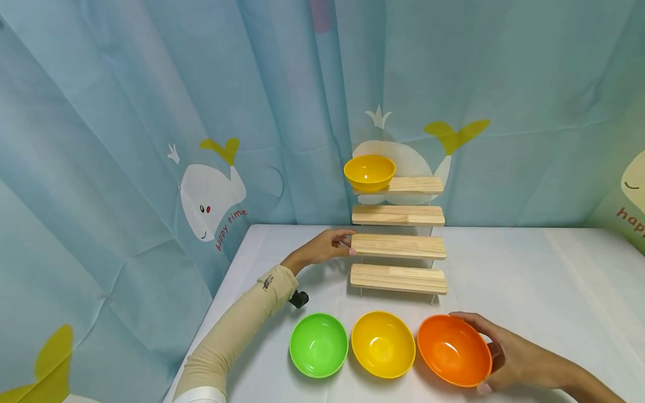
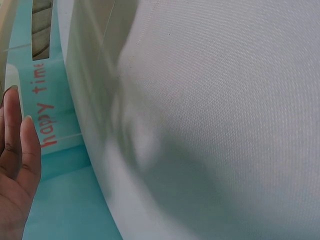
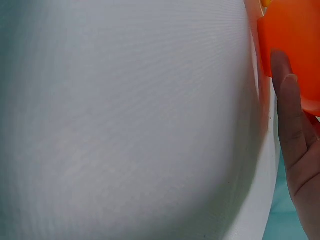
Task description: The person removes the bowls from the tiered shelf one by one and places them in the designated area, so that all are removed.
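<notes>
In the head view, my left hand holds the left end of a tiered wooden shelf rack, thumb and forefinger at its second board from the bottom. The left wrist view catches only part of this hand. An orange bowl sits at the right of a row on the table, tilted a little. My right hand grips it from the right, fingers at the far rim and thumb near the front. Beside it stand a yellow bowl and a green bowl. In the right wrist view, fingers press the orange bowl's side.
Another yellow bowl rests on the left of the rack's top board. A small black object shows beside the left sleeve. The white table meets a blue curtain with whale prints behind.
</notes>
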Tool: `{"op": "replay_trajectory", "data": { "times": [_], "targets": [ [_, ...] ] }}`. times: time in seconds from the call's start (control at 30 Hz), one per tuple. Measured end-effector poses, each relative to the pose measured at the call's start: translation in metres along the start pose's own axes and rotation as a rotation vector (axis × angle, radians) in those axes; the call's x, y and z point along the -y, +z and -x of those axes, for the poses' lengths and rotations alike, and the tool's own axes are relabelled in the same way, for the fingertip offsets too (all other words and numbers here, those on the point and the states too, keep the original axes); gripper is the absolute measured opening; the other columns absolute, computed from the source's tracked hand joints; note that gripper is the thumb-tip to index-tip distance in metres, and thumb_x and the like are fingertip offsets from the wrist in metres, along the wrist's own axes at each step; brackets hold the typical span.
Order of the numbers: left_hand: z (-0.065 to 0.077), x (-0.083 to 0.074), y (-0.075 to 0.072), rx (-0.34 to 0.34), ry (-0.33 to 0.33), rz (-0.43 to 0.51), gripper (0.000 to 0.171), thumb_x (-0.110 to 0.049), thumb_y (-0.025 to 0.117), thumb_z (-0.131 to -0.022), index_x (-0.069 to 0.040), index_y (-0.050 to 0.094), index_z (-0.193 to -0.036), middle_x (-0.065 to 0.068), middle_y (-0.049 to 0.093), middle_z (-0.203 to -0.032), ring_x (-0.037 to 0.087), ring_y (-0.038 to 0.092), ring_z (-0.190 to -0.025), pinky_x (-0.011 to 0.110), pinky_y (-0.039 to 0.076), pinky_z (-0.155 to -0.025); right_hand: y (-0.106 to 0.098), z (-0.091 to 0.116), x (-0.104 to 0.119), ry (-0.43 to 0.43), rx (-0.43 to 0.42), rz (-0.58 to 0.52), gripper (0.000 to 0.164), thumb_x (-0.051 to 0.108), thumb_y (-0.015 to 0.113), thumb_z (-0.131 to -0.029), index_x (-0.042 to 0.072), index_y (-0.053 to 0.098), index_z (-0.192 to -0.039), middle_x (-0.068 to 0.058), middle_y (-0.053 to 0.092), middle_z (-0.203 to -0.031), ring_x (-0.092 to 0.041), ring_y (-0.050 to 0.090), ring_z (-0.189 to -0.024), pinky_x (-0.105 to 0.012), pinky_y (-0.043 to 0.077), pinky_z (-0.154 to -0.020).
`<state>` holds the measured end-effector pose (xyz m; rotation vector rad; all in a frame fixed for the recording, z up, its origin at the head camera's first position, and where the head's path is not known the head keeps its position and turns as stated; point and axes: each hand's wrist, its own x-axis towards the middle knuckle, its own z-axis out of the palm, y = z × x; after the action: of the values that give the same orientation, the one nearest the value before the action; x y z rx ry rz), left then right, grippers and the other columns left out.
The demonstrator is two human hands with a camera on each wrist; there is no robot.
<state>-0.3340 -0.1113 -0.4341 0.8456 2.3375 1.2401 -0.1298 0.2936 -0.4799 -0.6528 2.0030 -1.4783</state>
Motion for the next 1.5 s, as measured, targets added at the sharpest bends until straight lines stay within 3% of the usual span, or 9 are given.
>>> {"op": "replay_trajectory", "data": {
  "times": [0.43, 0.47, 0.57, 0.63, 0.7, 0.8, 0.87, 1.27, 1.5],
  "targets": [
    [0.001, -0.002, 0.001, 0.002, 0.006, 0.003, 0.061, -0.020, 0.067, -0.098, -0.007, 0.043, -0.153, 0.015, 0.061, -0.133, 0.025, 0.058, -0.122, 0.033, 0.051, -0.100, 0.000, 0.001, 0.000, 0.024, 0.017, -0.006, 0.094, 0.005, 0.073, -0.084, 0.014, 0.017, -0.159, 0.029, 0.040, -0.144, -0.032, 0.068, -0.093, -0.032, 0.059, -0.080],
    [0.001, -0.002, 0.001, 0.001, 0.007, 0.004, 0.061, -0.020, 0.067, -0.098, -0.007, 0.043, -0.153, 0.015, 0.061, -0.133, 0.025, 0.058, -0.122, 0.033, 0.051, -0.100, 0.000, 0.002, 0.001, 0.029, 0.020, 0.001, 0.095, 0.005, 0.073, -0.084, 0.015, 0.015, -0.160, 0.025, 0.038, -0.147, -0.031, 0.069, -0.093, -0.032, 0.059, -0.080],
    [0.002, -0.003, 0.001, -0.003, 0.008, 0.001, 0.060, -0.020, 0.067, -0.098, -0.008, 0.043, -0.152, 0.014, 0.060, -0.133, 0.024, 0.058, -0.123, 0.032, 0.051, -0.100, -0.003, 0.004, 0.004, 0.017, 0.019, 0.032, 0.101, 0.005, 0.075, -0.084, 0.015, 0.010, -0.161, -0.006, 0.029, -0.160, -0.030, 0.070, -0.090, -0.030, 0.058, -0.079],
    [0.002, -0.003, 0.002, -0.005, 0.007, 0.003, 0.060, -0.020, 0.067, -0.098, -0.009, 0.044, -0.152, 0.014, 0.060, -0.134, 0.024, 0.058, -0.123, 0.032, 0.051, -0.099, -0.007, 0.006, 0.006, 0.011, 0.009, 0.056, 0.104, 0.004, 0.075, -0.084, 0.014, 0.008, -0.162, -0.012, 0.028, -0.159, -0.028, 0.070, -0.091, -0.030, 0.058, -0.078],
    [0.002, -0.003, 0.002, -0.008, 0.006, 0.002, 0.060, -0.020, 0.068, -0.098, -0.010, 0.044, -0.152, 0.014, 0.060, -0.134, 0.024, 0.058, -0.123, 0.032, 0.051, -0.099, -0.012, 0.008, 0.008, -0.010, 0.001, 0.073, 0.103, 0.003, 0.075, -0.084, 0.013, 0.008, -0.162, -0.007, 0.030, -0.158, -0.027, 0.070, -0.091, -0.029, 0.057, -0.076],
    [0.002, -0.003, 0.002, -0.011, 0.005, 0.003, 0.060, -0.020, 0.068, -0.098, -0.011, 0.045, -0.152, 0.014, 0.061, -0.134, 0.024, 0.058, -0.123, 0.032, 0.051, -0.099, -0.021, 0.009, 0.009, -0.055, -0.012, 0.089, 0.099, 0.001, 0.071, -0.084, 0.012, 0.011, -0.161, 0.019, 0.039, -0.149, -0.024, 0.069, -0.087, -0.030, 0.057, -0.070],
    [0.002, -0.003, 0.002, -0.011, 0.003, 0.001, 0.060, -0.021, 0.069, -0.097, -0.012, 0.045, -0.152, 0.013, 0.061, -0.133, 0.024, 0.059, -0.122, 0.033, 0.051, -0.099, -0.027, 0.009, 0.011, -0.107, -0.024, 0.103, 0.096, 0.000, 0.069, -0.084, 0.011, 0.012, -0.161, 0.022, 0.040, -0.148, -0.023, 0.069, -0.083, -0.031, 0.057, -0.066],
    [-0.001, 0.001, 0.000, -0.006, -0.004, -0.009, 0.061, -0.022, 0.069, -0.097, -0.012, 0.044, -0.152, 0.012, 0.061, -0.132, 0.023, 0.059, -0.120, 0.034, 0.051, -0.100, -0.055, -0.013, 0.059, -0.253, -0.215, 0.321, 0.087, -0.005, 0.074, -0.084, 0.010, 0.028, -0.157, 0.020, 0.048, -0.142, -0.016, 0.070, -0.076, -0.031, 0.058, -0.061],
    [-0.002, 0.003, 0.001, -0.004, -0.003, 0.003, 0.061, -0.022, 0.069, -0.097, -0.012, 0.045, -0.152, 0.013, 0.060, -0.133, 0.023, 0.058, -0.121, 0.033, 0.051, -0.100, -0.068, -0.034, 0.091, -0.329, -0.276, 0.407, 0.086, -0.006, 0.075, -0.083, 0.010, 0.032, -0.155, 0.018, 0.050, -0.141, -0.014, 0.070, -0.074, -0.030, 0.058, -0.062]
  ]
}}
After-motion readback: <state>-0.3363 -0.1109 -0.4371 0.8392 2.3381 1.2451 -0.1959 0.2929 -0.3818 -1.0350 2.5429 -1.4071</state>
